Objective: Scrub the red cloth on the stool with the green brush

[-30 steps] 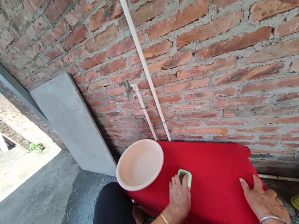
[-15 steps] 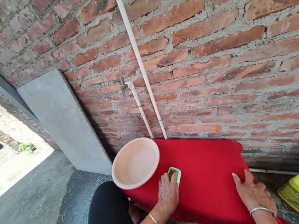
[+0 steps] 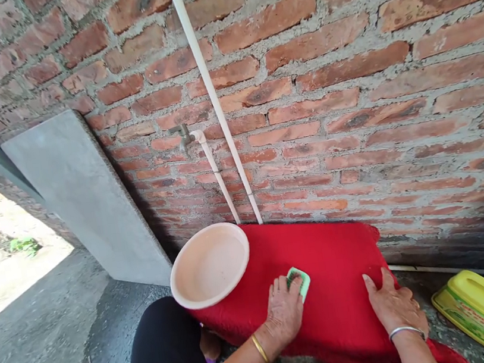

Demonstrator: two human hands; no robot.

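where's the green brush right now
In the head view, the green brush is near the lower middle, held in the left hand over the red cloth, right of the pale basin.

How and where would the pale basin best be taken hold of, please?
Probably by its rim, at opposite sides, with two hands coming from the near side, thumbs inside: the basin sits open side up, and the rim rings its wide mouth. The left hand, though, holds the green brush.

Two hands (image 3: 284, 312) (image 3: 397, 304), two bracelets (image 3: 260, 349) (image 3: 406, 332), one brush (image 3: 304, 288), one cloth (image 3: 331, 271), one basin (image 3: 209, 270), one tap (image 3: 182, 137), one slab (image 3: 86, 197) and one jug (image 3: 479, 310) can be counted.
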